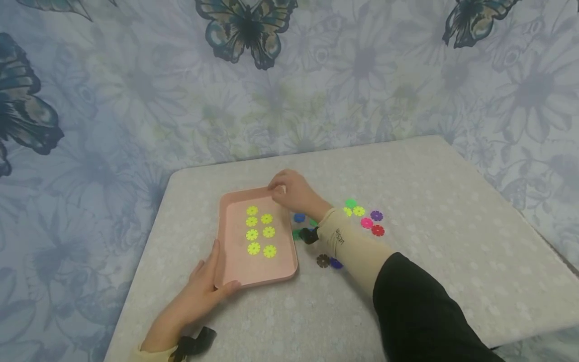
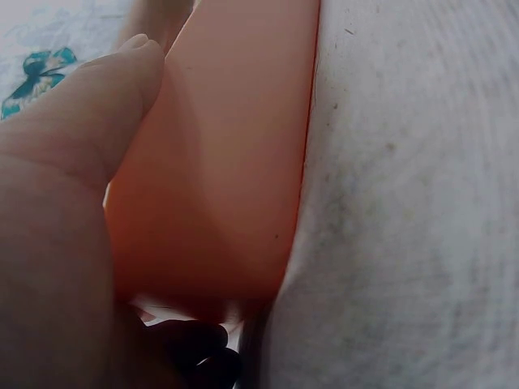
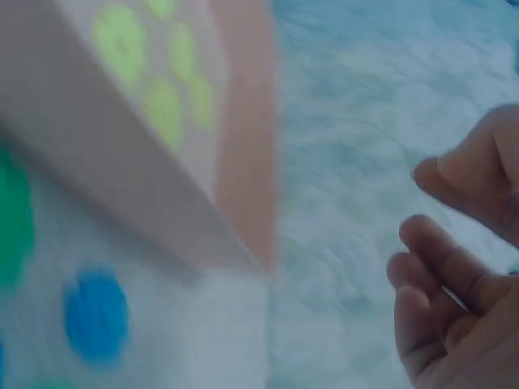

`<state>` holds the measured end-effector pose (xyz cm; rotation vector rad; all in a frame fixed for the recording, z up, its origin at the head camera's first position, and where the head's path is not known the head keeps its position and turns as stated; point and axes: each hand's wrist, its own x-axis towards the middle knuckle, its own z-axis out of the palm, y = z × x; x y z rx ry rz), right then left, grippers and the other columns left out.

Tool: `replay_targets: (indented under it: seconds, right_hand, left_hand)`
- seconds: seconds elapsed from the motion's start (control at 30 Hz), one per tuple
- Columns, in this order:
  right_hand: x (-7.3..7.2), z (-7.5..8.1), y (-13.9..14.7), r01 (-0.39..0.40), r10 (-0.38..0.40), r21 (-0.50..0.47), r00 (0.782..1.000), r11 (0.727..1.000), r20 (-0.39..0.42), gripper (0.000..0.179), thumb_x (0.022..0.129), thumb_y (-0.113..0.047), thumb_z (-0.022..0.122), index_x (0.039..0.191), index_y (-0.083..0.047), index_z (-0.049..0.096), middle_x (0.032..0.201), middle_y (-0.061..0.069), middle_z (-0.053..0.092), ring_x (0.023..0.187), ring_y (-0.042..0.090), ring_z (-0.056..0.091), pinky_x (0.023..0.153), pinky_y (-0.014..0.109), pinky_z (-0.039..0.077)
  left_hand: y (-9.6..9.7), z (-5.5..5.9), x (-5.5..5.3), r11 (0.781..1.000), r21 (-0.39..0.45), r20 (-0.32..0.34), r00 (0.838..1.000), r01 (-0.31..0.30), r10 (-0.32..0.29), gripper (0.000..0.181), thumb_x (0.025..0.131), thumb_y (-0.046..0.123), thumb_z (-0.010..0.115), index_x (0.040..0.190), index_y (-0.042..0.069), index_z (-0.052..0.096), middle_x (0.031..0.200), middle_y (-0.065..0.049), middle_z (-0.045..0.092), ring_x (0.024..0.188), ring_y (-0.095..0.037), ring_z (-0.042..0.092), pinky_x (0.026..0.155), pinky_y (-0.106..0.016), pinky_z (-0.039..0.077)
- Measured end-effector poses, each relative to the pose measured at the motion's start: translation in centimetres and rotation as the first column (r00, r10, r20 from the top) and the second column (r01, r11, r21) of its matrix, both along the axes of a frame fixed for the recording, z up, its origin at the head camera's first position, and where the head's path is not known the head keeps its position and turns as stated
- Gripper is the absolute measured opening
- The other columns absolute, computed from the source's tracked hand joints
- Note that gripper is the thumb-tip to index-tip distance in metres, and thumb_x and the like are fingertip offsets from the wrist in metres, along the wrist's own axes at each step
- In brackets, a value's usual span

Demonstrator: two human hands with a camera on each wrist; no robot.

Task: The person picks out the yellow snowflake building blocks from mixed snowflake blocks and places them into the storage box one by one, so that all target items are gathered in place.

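A pink rectangular tray (image 1: 235, 266) is tilted up off the table, with several yellow notched plastic discs (image 1: 252, 235) in two columns inside it. My left hand (image 1: 196, 296) grips the tray's near left corner. In the left wrist view the thumb (image 2: 122, 89) lies along the tray's pink side (image 2: 227, 154). My right hand (image 1: 296, 191) is over the far right corner of the tray. The right wrist view shows its thumb and fingers (image 3: 442, 259) bent and apart, with nothing visible between them.
Right of the tray, loose discs lie on the cloth-covered table (image 1: 452, 226): a purple disc (image 1: 376, 215), a red disc (image 1: 378, 230), a pink disc (image 1: 366, 222), a black disc (image 1: 323, 260), and several blue, green and yellow ones, some behind the right forearm. A butterfly-patterned wall (image 1: 316, 100) stands behind.
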<state>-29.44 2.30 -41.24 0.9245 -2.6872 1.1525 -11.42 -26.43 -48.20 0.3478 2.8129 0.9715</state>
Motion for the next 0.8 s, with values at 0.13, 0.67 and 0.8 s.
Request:
replay_targets:
  seconds: [0.13,0.67,0.8]
  right_hand:
    - [0.3,0.4,4.8,0.065,-0.066,-0.031,0.998,0.997,-0.024,0.023,0.098,-0.014,0.060,0.113,-0.008,0.077,0.125,0.010,0.067,0.121,0.030,0.061,0.104,0.048,0.051]
    - [2.8,-7.8,13.8,0.142,-0.147,0.130,0.989,0.981,0.027,0.040,0.094,-0.017,0.066,0.134,-0.014,0.070,0.141,0.007,0.063,0.133,0.031,0.050,0.116,0.059,0.035]
    - [3.1,-8.1,14.9,0.139,-0.125,0.214,0.989,0.967,-0.077,0.041,0.096,-0.023,0.067,0.137,-0.018,0.069,0.144,0.004,0.063,0.138,0.033,0.045,0.111,0.062,0.032]
  left_hand:
    - [0.2,-0.2,-0.1,1.000,-0.002,-0.005,1.000,0.004,-0.004,0.115,0.094,0.054,0.069,0.165,0.012,-0.012,0.171,-0.023,0.008,0.156,-0.045,0.016,0.124,-0.067,0.003]
    - [-0.1,-0.1,0.2,1.000,0.012,0.041,0.999,-0.016,0.016,0.115,0.095,0.052,0.069,0.164,0.016,-0.016,0.171,-0.024,0.004,0.155,-0.050,0.013,0.125,-0.064,-0.005]
    - [0.6,-0.3,-0.4,1.000,0.015,0.044,0.999,-0.008,0.007,0.115,0.095,0.054,0.068,0.164,0.019,-0.017,0.171,-0.023,0.003,0.156,-0.049,0.011,0.125,-0.064,-0.005]
